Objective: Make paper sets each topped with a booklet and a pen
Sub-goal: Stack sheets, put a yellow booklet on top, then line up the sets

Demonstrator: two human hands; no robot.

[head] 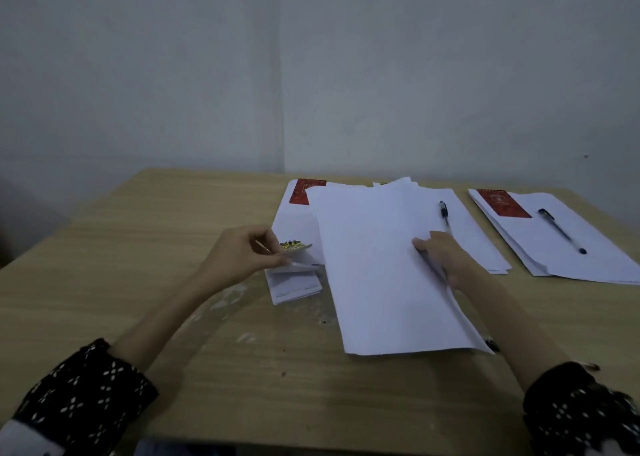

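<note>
Pens: I count two black ones, one (444,217) beside my right hand (441,258), fingers curled at the white paper stack's (388,265) edge. Red booklets: two (307,191) (504,203). Left hand (239,251) pinches a yellow-patterned spiral booklet (294,246). Wooden table (138,247) lies bare leftward.

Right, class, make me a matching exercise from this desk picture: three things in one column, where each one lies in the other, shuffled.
Things:
1. red spiral-bound booklet
2. small yellow-covered booklet
3. front white paper stack

Places:
A. under the right hand
B. on the far-right paper set
C. in the grip of the left hand

Pairs: 1-B, 2-C, 3-A
</note>
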